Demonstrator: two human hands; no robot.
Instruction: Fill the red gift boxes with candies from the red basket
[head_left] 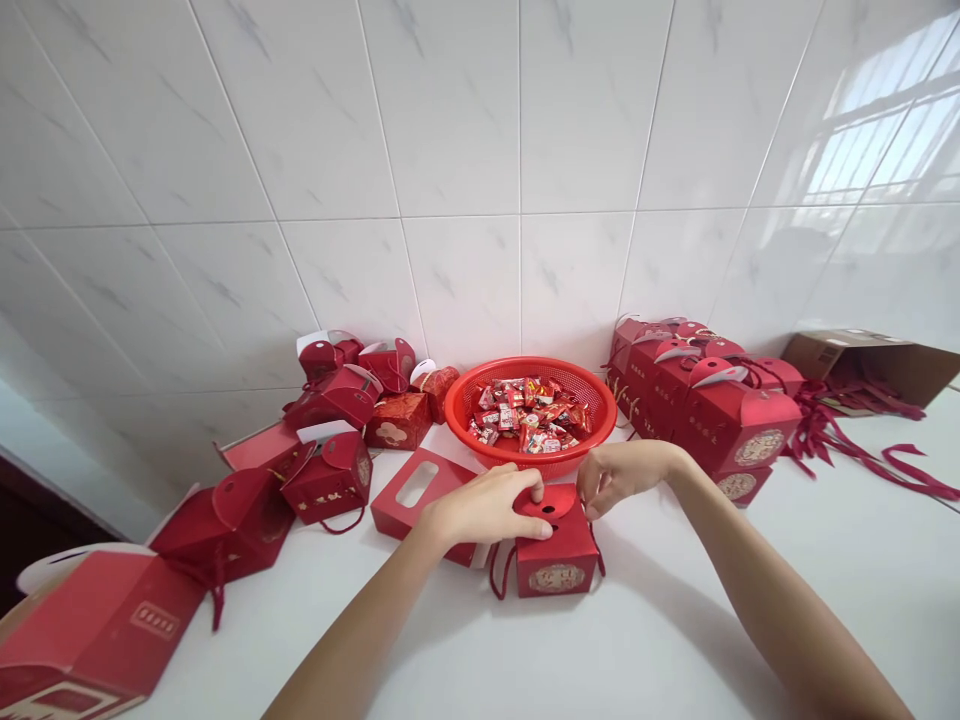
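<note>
A small red gift box (556, 572) with a gold emblem on its front stands on the white table before me. My left hand (489, 512) grips its top, with the thumb and forefinger around the flap (553, 503), which has dark round holes. At the box's right top edge, my right hand (616, 474) is closed with its fingertips pinched together; what lies between them is hidden. A dark red cord (501, 572) loops down the left side, and another cord end hangs on the right.
A red plastic basket (459, 405) of wrapped candies (529, 412) stands behind. A flat red box with a window (418, 484) lies left of my hand. Several red boxes (330, 475) fill the left; more are stacked right (750, 425), beside red ribbons (821, 425) and a cardboard box (862, 360).
</note>
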